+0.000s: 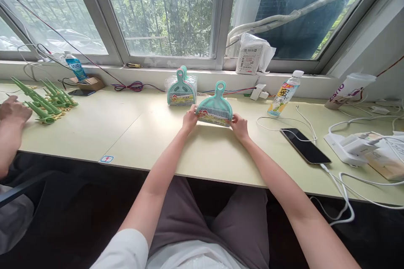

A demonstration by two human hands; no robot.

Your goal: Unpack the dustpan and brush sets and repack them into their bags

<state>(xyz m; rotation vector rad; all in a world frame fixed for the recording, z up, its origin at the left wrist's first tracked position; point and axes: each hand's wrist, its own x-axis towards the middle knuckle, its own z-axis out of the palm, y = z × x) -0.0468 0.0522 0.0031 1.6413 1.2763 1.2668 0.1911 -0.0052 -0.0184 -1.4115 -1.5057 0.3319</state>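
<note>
Item: 1 pan (218, 103), turquoise, loop handle up, label facing you; to the right of the stack (182, 89) and nearer you than it. You cannot tell here if its lower edge meets the table (142, 134).

Left hand (190, 119): yours, grasping the pan's lower left corner, the side towards the stack.

Right hand (240, 127): yours, grasping the lower right corner, the side away from the stack.

Handling, by judgement: light, stiff piece; 2-handed hold suits it. Keep both grips level, pressure light and even, thumbs off the label lest it crease. Leave your left knuckles room beside the stack.

Surroundings: 1 bottle (283, 96), well right of the stack; 1 phone (305, 146), farther right and nearer you; 1 co-worker's hand (15, 111), well left of the stack.
</note>
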